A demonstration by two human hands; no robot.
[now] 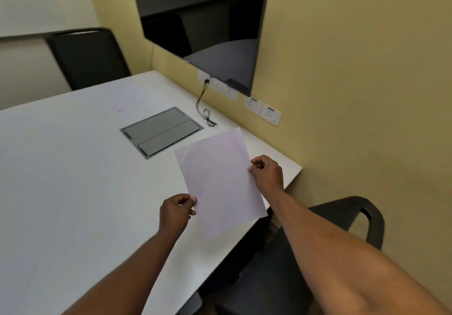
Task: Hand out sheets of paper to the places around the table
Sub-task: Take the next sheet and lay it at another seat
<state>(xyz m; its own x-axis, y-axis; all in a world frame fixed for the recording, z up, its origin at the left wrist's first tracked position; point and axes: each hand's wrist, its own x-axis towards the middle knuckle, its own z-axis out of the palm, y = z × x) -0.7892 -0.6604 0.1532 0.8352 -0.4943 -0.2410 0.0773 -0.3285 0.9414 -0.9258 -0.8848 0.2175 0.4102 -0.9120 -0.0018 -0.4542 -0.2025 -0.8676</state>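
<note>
A white sheet of paper (220,182) is held just above the right end of the white table (73,180), near its edge. My left hand (176,213) pinches the sheet's lower left edge. My right hand (266,171) pinches its right edge. Whether it is a single sheet or a thin stack I cannot tell. The sheet hangs over the place in front of the black chair (347,219) at the lower right.
A grey cable hatch (161,132) is set into the table beyond the paper. A black cable (204,109) runs from wall sockets (263,109) under a dark screen (208,25). Another black chair (88,57) stands at the far side.
</note>
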